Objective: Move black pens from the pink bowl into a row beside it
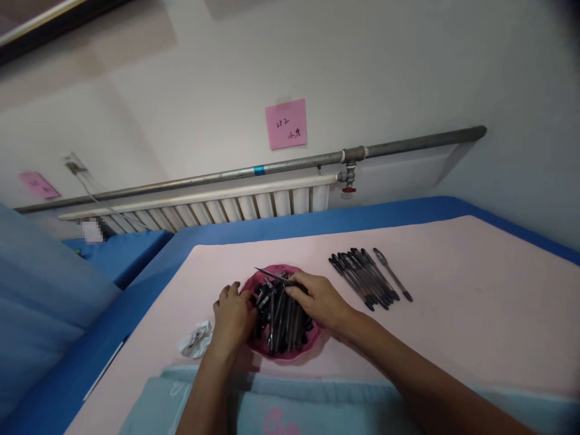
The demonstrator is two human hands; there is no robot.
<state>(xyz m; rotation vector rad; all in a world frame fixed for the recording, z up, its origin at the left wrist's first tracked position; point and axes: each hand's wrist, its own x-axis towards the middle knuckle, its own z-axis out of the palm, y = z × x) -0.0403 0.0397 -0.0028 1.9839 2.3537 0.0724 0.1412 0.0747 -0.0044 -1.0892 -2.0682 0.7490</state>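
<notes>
A pink basket [290, 357] holds a pile of black pen parts [283, 323], with long barrels and short caps mixed together. Above its right rim, my right hand [317, 299] pinches a slim dark pen barrel [274, 276], whose pointed end aims up and to the left. My left hand [233, 317] rests at the basket's left rim, fingers apart, with the thumb and forefinger reaching in among the caps; their tips are partly hidden. To the right lies a row of capped black pens [365, 278], and a single pen [393, 275] sits slightly apart from it.
Crumpled white paper [197, 340] lies left of the basket on the pink table cover [475, 302]. A light blue cloth [317, 396] spreads along the near edge. Behind the table are a white radiator [244, 206] and a metal pipe [299, 163] with a red-handled valve.
</notes>
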